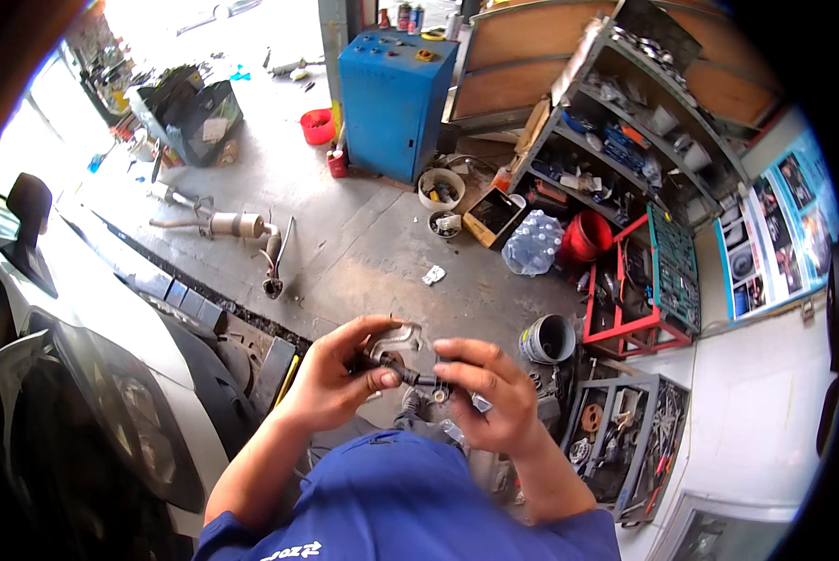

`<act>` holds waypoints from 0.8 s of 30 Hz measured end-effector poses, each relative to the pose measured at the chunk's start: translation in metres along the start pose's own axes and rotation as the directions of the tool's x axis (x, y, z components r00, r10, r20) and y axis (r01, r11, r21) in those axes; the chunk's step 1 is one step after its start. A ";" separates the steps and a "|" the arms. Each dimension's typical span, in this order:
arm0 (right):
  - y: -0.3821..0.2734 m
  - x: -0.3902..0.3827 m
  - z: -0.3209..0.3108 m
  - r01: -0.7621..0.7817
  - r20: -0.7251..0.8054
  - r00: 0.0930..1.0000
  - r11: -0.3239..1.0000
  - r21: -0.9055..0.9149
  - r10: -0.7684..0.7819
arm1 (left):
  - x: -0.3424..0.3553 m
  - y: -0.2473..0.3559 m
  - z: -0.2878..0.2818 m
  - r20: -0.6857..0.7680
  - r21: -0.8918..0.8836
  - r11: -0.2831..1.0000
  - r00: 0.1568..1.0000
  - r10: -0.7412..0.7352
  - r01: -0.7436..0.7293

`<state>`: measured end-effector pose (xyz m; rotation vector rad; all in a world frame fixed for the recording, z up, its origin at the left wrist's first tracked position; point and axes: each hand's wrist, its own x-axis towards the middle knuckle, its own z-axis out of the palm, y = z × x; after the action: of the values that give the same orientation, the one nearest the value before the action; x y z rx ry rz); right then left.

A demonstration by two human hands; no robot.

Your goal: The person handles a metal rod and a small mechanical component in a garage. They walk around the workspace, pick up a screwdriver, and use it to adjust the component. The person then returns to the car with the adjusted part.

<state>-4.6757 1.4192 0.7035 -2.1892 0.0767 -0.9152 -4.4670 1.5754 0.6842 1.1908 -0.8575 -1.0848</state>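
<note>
In front of my chest I hold a metal car part (398,340) with a curved silver section and a darker rod-like section along its lower side. My left hand (340,369) is closed on its left end, with the thumb on the dark section. My right hand (489,388) is closed around its right end, the fingers curled and the thumb below. A small round metal end (440,395) shows beside the right fingers. The exact kind of part cannot be made out, and my fingers cover some of it.
A white car (157,374) stands close on my left. An exhaust pipe with a muffler (237,224) lies on the floor ahead. Beyond are a blue cabinet (391,103) and buckets. On the right stand a grey bucket (547,338), a red rack (616,323) and a tool cart (658,467).
</note>
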 end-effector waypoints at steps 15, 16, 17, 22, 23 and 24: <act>0.114 0.237 0.087 0.087 0.185 0.978 0.996 0.034 -0.091 | 0.142 0.034 -0.186 -0.115 -0.023 0.983 0.977 0.179 -0.182; 0.115 0.252 0.100 0.106 0.145 0.983 0.993 0.053 -0.113 | 0.149 0.041 -0.201 -0.126 -0.014 0.981 0.973 0.191 -0.195; 0.117 0.267 0.113 0.126 0.104 0.986 0.989 0.074 -0.134 | 0.158 0.047 -0.217 -0.138 -0.030 0.974 0.966 0.218 -0.224; 0.143 0.318 0.167 -0.050 0.013 0.999 0.988 0.148 0.048 | 0.190 0.062 -0.292 -0.187 -0.072 0.968 0.956 0.225 -0.242; 0.151 0.327 0.184 -0.091 -0.069 0.990 0.942 0.323 0.120 | 0.197 0.062 -0.305 -0.195 -0.098 0.968 0.958 0.208 -0.230; 0.160 0.339 0.190 -0.082 -0.021 0.996 0.958 0.274 0.091 | 0.204 0.063 -0.318 -0.198 -0.066 0.967 0.953 0.231 -0.248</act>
<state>-4.2689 1.3135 0.7097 -1.9012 0.0583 -0.8586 -4.0986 1.4710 0.6788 1.0638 -0.7745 -0.7915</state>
